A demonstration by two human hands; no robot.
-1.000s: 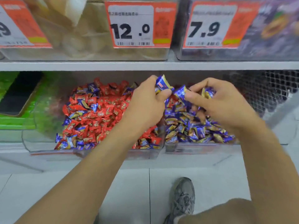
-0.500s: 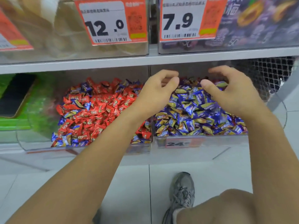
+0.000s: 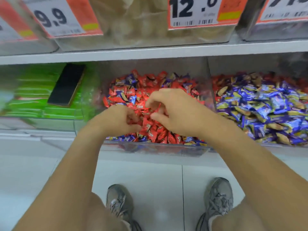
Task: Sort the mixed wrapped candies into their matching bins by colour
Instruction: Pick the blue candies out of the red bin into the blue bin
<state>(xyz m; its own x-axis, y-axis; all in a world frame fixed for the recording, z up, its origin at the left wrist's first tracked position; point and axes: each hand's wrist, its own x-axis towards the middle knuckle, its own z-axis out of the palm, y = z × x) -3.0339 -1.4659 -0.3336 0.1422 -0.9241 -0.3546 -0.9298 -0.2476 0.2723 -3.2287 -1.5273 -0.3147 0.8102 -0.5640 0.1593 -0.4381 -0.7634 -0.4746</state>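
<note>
Both my hands dug with curled fingers into the red bin (image 3: 155,148), left hand (image 3: 120,118) and right hand (image 3: 173,110) too blurred to tell what they held; stray blue candies (image 3: 131,80) could slip deeper, buried by my raking.

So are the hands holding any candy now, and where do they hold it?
Cannot tell. Both hands, left hand and right hand, curl into the red wrapped candies, but blur hides any pinch.

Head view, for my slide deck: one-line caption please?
Both hands, left hand and right hand, dig into the red candy bin beside the blue candy bin.
</note>
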